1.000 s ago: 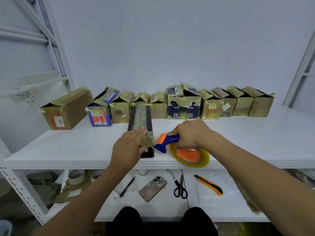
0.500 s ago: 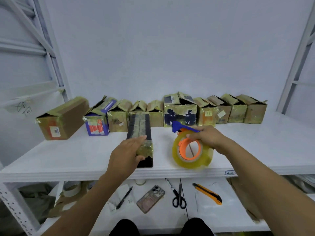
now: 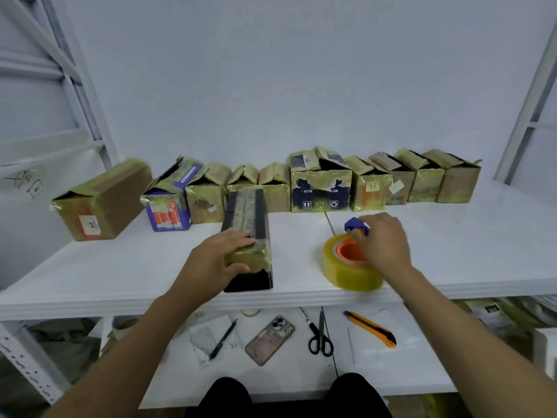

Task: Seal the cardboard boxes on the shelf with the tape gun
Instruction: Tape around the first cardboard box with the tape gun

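— What is the tape gun [image 3: 343,265] showing?
— It's showing a blue handle, an orange core, a yellowish roll.
— And the long box [image 3: 248,212]?
— It's looking black under greenish-yellow tape; the shelf [image 3: 120,273] is showing white.

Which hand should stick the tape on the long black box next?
Probably the right hand: it grips the tape gun right beside the long black box. The left hand rests on that box's near end, steadying it.
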